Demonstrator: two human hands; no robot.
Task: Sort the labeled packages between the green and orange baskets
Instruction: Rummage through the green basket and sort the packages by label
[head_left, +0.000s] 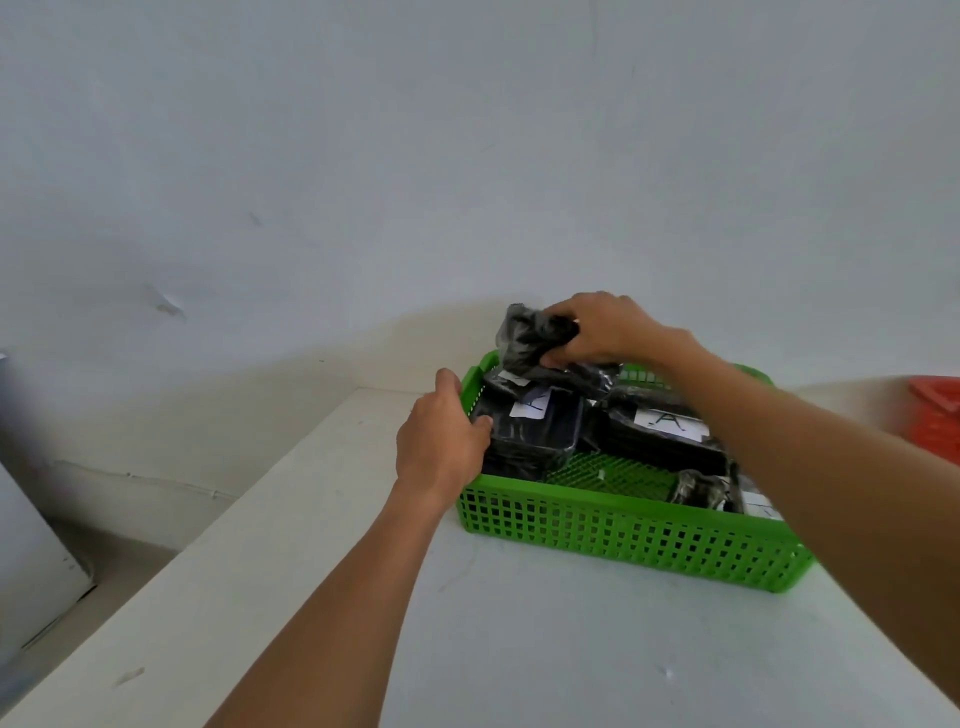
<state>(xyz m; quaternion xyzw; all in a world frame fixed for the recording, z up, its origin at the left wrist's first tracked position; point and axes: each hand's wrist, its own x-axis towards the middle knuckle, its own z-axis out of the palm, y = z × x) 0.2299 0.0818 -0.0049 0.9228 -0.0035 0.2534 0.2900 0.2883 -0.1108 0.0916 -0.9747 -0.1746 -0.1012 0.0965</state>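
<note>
White table is bare at 6 o'clock, so there is room there. Its left edge drops off at 8 o'clock. Green basket sits at centre and holds black packages, two showing "A" labels. Left hand is curled over the basket's left rim, thumb on a package. Right hand pinches a crumpled package above the far rim. Risk: slack wrap slipping, label unread. Orange basket at 3 o'clock.
</note>
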